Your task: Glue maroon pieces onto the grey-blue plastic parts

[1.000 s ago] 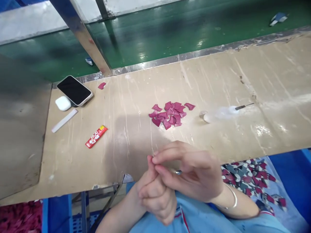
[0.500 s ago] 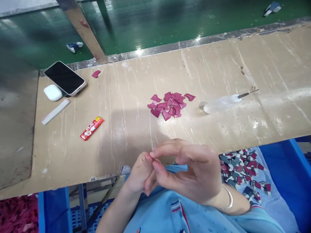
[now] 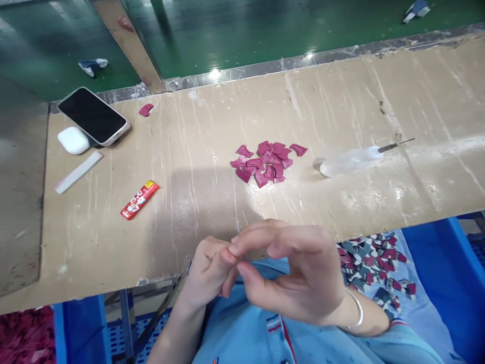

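Observation:
My left hand (image 3: pixel 210 268) is closed at the table's front edge, its thumb pressed to curled fingers; anything inside is hidden. My right hand (image 3: pixel 299 268), with a white bangle on the wrist, is held beside it with thumb and fingers apart. A fingertip of it touches the left thumb, and nothing shows between its fingers. Beyond both hands lies a loose pile of maroon pieces (image 3: pixel 261 164). To its right, a clear squeeze bottle (image 3: pixel 350 161) with a thin needle tip rests on its side.
On the table (image 3: pixel 204 126) at left are a phone (image 3: pixel 93 115), a white case (image 3: pixel 74 140), a pale strip (image 3: pixel 79 172), a red packet (image 3: pixel 140 200) and one maroon piece (image 3: pixel 146 109). Blue bins flank my lap; mixed pieces (image 3: pixel 375 263) lie on cloth at right. A green surface runs behind.
The left hand has shifted slightly left and its thumb now shows more clearly. My right thumb has come away from the left hand. The view has moved a little; the items on the green surface sit further left.

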A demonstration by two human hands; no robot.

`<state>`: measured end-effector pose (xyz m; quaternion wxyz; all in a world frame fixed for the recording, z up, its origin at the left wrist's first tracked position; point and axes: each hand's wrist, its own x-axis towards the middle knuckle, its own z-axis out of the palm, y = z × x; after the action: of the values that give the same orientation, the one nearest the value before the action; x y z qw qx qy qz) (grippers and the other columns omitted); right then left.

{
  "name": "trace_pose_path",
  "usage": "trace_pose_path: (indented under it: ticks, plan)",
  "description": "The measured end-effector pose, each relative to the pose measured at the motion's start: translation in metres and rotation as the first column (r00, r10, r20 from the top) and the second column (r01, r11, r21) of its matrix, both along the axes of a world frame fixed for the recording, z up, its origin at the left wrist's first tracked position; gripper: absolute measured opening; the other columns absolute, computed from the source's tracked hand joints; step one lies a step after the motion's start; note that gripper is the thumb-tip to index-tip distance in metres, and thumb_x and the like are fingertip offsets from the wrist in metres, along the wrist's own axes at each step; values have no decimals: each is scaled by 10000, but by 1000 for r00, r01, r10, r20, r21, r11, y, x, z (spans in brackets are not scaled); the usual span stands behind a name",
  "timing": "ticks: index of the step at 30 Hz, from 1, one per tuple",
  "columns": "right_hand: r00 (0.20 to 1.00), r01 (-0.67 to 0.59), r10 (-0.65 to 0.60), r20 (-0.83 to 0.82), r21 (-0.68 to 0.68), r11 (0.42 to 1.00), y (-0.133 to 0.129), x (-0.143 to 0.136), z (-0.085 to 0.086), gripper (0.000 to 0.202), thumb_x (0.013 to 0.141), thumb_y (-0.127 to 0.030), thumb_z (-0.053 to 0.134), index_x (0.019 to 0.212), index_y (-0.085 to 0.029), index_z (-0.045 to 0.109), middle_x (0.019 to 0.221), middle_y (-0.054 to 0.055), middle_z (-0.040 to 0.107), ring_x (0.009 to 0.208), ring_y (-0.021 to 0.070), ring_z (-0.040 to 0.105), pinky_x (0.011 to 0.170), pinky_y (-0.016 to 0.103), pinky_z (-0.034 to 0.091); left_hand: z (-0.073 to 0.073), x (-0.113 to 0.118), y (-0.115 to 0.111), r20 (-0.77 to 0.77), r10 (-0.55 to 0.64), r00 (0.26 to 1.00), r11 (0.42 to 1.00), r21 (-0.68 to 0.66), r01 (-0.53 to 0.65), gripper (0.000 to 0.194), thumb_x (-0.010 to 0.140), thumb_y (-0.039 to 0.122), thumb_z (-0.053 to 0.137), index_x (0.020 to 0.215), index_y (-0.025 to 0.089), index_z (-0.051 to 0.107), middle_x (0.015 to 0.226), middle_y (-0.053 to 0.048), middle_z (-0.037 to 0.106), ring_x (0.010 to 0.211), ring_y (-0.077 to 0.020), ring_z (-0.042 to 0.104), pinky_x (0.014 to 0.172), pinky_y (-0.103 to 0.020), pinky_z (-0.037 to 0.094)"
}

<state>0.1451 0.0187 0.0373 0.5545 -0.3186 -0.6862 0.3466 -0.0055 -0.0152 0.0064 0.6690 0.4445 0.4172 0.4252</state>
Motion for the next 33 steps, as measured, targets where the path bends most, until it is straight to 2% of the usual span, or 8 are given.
trace_pose_path:
  ticks: [6, 10, 15, 18, 21, 26, 30, 33]
  plan:
    - [999, -49, 50, 12, -28, 998, 2, 6, 0, 300, 972, -28, 706, 987, -272, 533, 938, 7, 875, 860, 132, 847, 802, 228, 705, 7, -6, 2, 84, 40, 996, 999, 32, -43, 810, 1047, 667, 621, 448, 168, 400, 364, 42, 336, 381, -62, 322, 447, -259, 260]
    - [995, -79, 79, 54, -1, 997, 1, 12, 3, 211, 1042, -66, 659, 1079, -266, 605, 988, -3, 872, 901, 128, 840, 838, 250, 717, 9, -10, -1, 102, 34, 994, 999, 25, -37, 760, 1080, 581, 620, 476, 168, 415, 374, 47, 322, 388, -63, 298, 456, -261, 262]
    - [973, -109, 105, 206, 7, 994, -4, 23, 6, 199, 1061, -45, 614, 1066, -239, 658, 1058, 13, 864, 1015, 130, 823, 930, 230, 700, 7, -18, -1, 128, -75, 989, 997, -4, 76, 758, 1101, 553, 590, 475, 173, 393, 371, 42, 323, 376, -68, 297, 430, -267, 235]
    - [925, -157, 144, 351, 7, 988, -6, 30, 8, 192, 1072, -72, 586, 1167, -215, 674, 1150, 21, 852, 1076, 131, 809, 975, 221, 693, 10, -23, 1, 64, -104, 992, 994, -33, 107, 771, 1080, 583, 615, 462, 175, 399, 370, 34, 361, 379, -70, 332, 435, -271, 249]
    - [869, -219, 187, 458, 18, 975, -4, 34, 9, 202, 1087, -135, 541, 1239, -165, 671, 1171, 55, 841, 1075, 146, 804, 955, 249, 713, 15, -28, 4, -23, -127, 992, 989, -82, 125, 773, 1059, 545, 670, 441, 174, 392, 366, 36, 381, 378, -62, 333, 438, -263, 264]
    - [847, -263, 183, 500, 94, 960, 0, 35, 12, 212, 1078, -179, 553, 1243, -119, 671, 1127, 98, 830, 1068, 175, 793, 937, 286, 723, 21, -34, 11, -87, -248, 965, 963, -131, 236, 757, 1053, 500, 670, 411, 191, 413, 355, 45, 359, 371, -64, 274, 411, -266, 241]
    - [839, -307, 197, 506, 143, 941, 4, 34, 12, 156, 1091, -135, 552, 1126, -155, 703, 1046, 73, 839, 1015, 172, 780, 939, 289, 706, 26, -36, 19, -117, -333, 936, 933, -188, 308, 765, 1017, 545, 684, 399, 201, 393, 334, 44, 341, 351, -67, 240, 377, -277, 194]
    - [842, -309, 195, 504, 154, 939, 7, 33, 11, 208, 1109, -122, 515, 1069, -177, 711, 1002, 58, 839, 970, 175, 773, 856, 304, 699, 28, -36, 23, -110, -391, 914, 904, -233, 359, 780, 999, 573, 678, 393, 204, 353, 326, 37, 335, 342, -67, 250, 363, -273, 172]
